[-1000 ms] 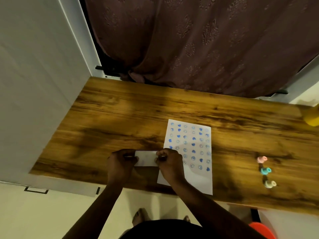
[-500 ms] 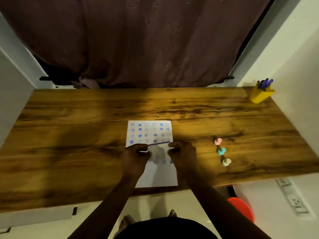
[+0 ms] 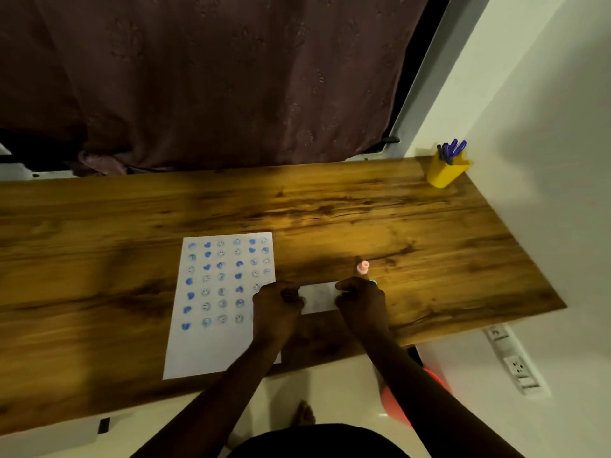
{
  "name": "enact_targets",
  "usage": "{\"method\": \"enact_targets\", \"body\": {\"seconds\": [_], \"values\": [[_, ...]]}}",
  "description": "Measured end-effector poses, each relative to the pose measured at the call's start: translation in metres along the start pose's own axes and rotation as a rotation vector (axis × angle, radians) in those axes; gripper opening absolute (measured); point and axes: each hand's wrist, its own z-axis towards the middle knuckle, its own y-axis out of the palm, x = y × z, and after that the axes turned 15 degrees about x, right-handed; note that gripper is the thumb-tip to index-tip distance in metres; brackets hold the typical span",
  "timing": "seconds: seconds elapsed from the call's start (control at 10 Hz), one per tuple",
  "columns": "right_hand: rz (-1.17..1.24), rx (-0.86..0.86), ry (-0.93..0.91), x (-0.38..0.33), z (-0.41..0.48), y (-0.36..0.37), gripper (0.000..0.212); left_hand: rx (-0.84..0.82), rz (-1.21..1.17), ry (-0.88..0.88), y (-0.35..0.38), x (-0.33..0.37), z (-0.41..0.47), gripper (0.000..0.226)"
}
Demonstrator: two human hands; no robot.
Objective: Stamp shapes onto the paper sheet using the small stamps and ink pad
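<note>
Left hand: the left hand (image 3: 276, 304) pinches the left end of a small white rectangular object (image 3: 318, 297), fingers curled in on it; its heel lies over the right edge of the paper sheet (image 3: 218, 345).
Right hand: the right hand (image 3: 360, 299) pinches the opposite end of the same white object, fingers bent around it.
White object: held between both hands just right of the paper sheet, over the table (image 3: 99, 292); whether it is the ink pad cannot be told, and no writing on it can be read.
Paper sheet: flat on the table, its near edge close to the table's front edge; rows of blue stamped hearts and smiley faces fill its far part, its near part is blank. No words are printed on it.
Stamps: a pink stamp (image 3: 362, 267) stands on the table just beyond the right hand, to the right of the paper sheet; a sliver of teal stamp (image 3: 373, 281) shows at the hand's far edge.
Pen holder: a yellow holder (image 3: 444, 173) with blue pens (image 3: 451, 150) sits at the table's far right corner, well apart from the paper sheet.
Backdrop: a dark brown curtain (image 3: 215, 77) hangs beyond the table.
</note>
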Motion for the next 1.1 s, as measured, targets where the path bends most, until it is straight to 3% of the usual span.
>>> {"method": "enact_targets", "body": {"seconds": [0.1,0.7,0.9,1.1], "values": [[-0.002,-0.024,0.017,0.008,0.007,0.0,0.021,0.013,0.01,0.003,0.012,-0.001,-0.003,0.02],[0.003,-0.032,-0.088,0.026,0.005,0.004,0.017,-0.016,0.046,0.007,0.025,-0.002,-0.007,0.023],[-0.09,0.05,-0.28,0.022,-0.008,-0.001,0.021,0.038,0.026,0.107,0.013,0.001,0.001,0.009],[-0.094,0.007,-0.446,-0.023,-0.002,0.002,0.019,0.188,0.007,0.168,-0.027,0.014,0.034,0.028]]}}
